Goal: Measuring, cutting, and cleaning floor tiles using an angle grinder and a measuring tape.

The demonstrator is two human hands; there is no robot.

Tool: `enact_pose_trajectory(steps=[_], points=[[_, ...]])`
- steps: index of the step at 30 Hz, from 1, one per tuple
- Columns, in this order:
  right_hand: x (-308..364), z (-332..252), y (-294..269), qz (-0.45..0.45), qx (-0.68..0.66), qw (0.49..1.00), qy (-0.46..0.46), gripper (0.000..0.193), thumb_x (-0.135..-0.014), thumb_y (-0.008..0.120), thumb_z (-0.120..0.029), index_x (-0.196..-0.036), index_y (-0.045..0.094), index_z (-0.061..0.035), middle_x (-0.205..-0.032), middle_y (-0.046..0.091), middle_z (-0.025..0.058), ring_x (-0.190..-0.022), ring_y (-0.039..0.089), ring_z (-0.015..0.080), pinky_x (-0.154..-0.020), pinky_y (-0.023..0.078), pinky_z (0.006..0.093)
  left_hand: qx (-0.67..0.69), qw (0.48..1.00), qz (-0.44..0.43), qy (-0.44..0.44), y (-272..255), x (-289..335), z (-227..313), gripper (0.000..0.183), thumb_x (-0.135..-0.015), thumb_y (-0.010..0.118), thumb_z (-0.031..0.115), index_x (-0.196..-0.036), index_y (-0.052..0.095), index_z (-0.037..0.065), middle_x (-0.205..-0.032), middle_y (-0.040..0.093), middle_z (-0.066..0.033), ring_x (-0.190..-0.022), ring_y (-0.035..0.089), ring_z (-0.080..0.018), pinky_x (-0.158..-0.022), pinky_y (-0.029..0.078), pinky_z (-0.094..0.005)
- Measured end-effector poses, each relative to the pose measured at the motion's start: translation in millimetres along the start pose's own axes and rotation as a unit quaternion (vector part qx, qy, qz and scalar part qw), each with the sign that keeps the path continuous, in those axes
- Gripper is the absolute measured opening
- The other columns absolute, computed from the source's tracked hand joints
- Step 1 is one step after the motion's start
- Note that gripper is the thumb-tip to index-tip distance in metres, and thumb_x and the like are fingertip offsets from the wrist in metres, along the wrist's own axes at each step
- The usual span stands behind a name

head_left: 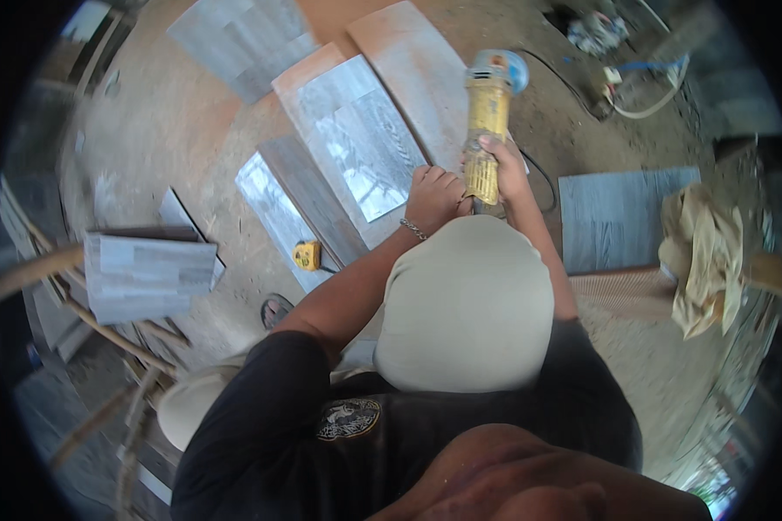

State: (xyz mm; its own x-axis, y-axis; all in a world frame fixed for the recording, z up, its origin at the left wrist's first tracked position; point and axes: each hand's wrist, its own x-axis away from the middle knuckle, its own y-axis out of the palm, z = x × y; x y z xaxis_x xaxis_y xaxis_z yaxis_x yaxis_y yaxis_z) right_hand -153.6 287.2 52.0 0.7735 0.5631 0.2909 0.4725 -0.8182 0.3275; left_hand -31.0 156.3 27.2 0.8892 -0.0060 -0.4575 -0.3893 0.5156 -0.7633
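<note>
A yellow angle grinder (488,108) with a blue-edged disc (517,73) at its far end points away from me, above the ground. My right hand (506,165) is closed round the rear part of its body. Beside the grinder's tail, my left hand (436,200) is closed, with a chain bracelet on the wrist. What its fingers hold is hidden. A dark cord (547,178) runs on the ground to the right of the grinder. Grey wood-patterned tiles (356,130) lie just beyond my left hand.
A yellow tape measure (307,255) rests on narrow tile strips (278,208). A tile stack (148,269) sits at the left near wooden poles (104,326). At the right are another grey tile (621,217), a crumpled tan cloth (708,252) and a cable with a socket (617,78).
</note>
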Motion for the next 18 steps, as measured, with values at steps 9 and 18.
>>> enact_pose_trajectory(steps=[9,18], points=[[-23.6,-7.8,10.8,0.063,0.175,0.981,0.048,0.050,-0.088,0.069,-0.039,-0.110,0.063,0.0056,-0.090,0.071,0.0174,-0.074,0.070,0.0243,-0.069,0.058,0.0367,0.053,0.975,-0.093,-0.193,7.1,32.4,8.7,0.025,-0.077,0.076,0.034,-0.084,0.068,0.011,-0.085,0.069,-0.0062,-0.087,0.063,-0.0268,-0.087,0.042,-0.0431],[-57.4,42.7,-9.8,0.223,0.700,0.678,-0.016,0.065,-0.077,0.081,-0.045,-0.114,0.059,0.0041,-0.111,0.068,0.0262,-0.105,0.067,0.0428,-0.090,0.053,0.0498,-0.013,0.870,-0.318,-0.376,-59.8,137.0,-37.1,0.032,-0.087,0.069,0.039,-0.087,0.068,0.007,-0.086,0.073,-0.0143,-0.092,0.069,-0.0345,-0.085,0.047,-0.0489]])
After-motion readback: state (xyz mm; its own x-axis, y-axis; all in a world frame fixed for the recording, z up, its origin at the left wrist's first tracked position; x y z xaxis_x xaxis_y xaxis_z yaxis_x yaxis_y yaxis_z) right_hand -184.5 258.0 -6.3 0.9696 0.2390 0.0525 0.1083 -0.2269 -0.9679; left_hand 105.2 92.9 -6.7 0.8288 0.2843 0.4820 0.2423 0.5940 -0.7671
